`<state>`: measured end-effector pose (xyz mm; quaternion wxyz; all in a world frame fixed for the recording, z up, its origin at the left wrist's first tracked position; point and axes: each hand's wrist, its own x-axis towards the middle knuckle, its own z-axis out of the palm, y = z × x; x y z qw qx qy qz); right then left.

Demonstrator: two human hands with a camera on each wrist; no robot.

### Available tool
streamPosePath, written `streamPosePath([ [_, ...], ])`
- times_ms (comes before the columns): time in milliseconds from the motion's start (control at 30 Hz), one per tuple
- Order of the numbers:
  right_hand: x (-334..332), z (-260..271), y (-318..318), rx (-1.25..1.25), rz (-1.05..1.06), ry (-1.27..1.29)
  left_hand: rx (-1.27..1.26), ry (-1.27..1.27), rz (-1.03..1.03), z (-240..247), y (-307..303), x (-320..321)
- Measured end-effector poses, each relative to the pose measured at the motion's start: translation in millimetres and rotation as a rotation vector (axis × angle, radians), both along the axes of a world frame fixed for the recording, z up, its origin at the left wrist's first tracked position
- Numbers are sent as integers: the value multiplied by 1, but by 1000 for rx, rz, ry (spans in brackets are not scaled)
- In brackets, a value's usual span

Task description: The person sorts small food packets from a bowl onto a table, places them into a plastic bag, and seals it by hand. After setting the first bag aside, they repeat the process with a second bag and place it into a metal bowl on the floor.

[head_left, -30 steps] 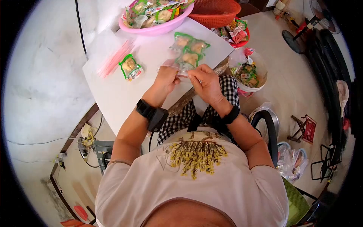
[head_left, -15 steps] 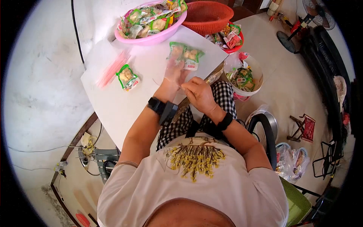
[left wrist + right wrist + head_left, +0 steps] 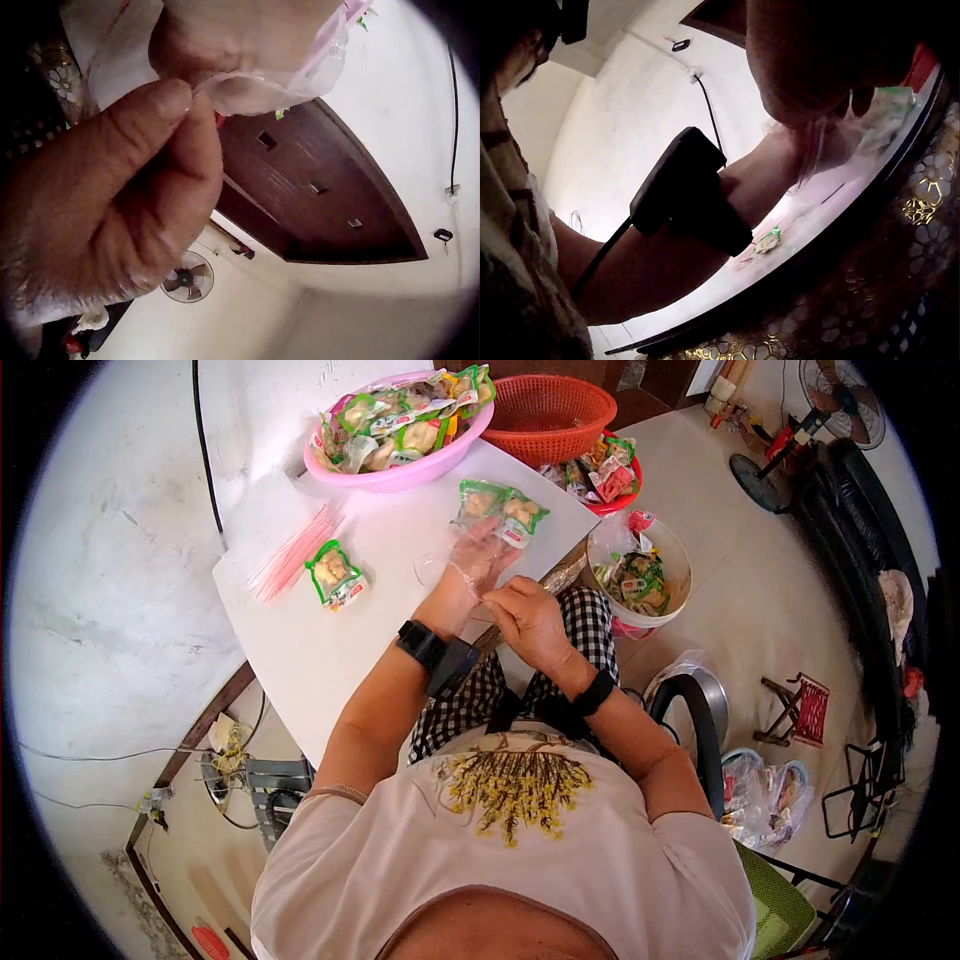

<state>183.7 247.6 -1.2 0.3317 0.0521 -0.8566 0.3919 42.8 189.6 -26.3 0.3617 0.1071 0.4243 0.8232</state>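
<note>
Bag [image 3: 434,568], clear plastic: thin, limp, slippery, we judge; best taken at the mouth edge. Lies over table [image 3: 300,640] beside packets [image 3: 500,510], sleeved on our left hand [image 3: 480,556], fingers spread straight inside; right hand [image 3: 525,622] pinches its rim.

no readable text, snack packets [image 3: 500,510] labels too small

Bare tabletop [image 3: 310,650] lies open to you at the frame's centre-left. Upper centre, the pink basin [image 3: 395,472] walls it off; snack packets [image 3: 497,510], a lone packet [image 3: 333,572] and pink strips [image 3: 293,550] dot the space between.
</note>
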Motion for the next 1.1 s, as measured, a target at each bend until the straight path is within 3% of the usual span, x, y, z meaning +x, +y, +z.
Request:
streamPosePath([
  [100,1,-2,2,-6,-6,7,32,43,-25,-10,-3,-1],
  [200,2,-2,4,-4,6,6,-39,108,-188,-8,-17,-8],
  [300,0,-6,8,-5,8,1,-144,126,-210,18,-30,5],
  [400,1,2,5,-79,11,-80,-76,402,-377,-1,-49,-3],
  [500,-3,3,6,-24,-7,-25,-506,768,-238,27,-84,24],
  [533,-3,4,6,-27,-3,-27,-514,1147,-208,28,-99,20],
  [633,-4,4,6,-31,-14,-30,-712,891,-178,55,-154,19],
  [700,-4,4,6,-25,-21,-31,-1015,975,205,54,-181,-6],
  [767,-4,4,6,-7,-18,-8,-1493,1040,464,49,-200,-35],
  [867,-6,4,5,18,-13,-1,-1844,1063,463,35,-211,-56],
  [967,-5,4,5,7,-2,-1,-1828,1045,466,35,-202,-60],
  [1067,-1,7,4,2,-16,-31,-1669,912,506,25,-195,-74],
  [1100,-2,9,4,3,-22,-43,-1513,906,572,17,-197,-81],
])
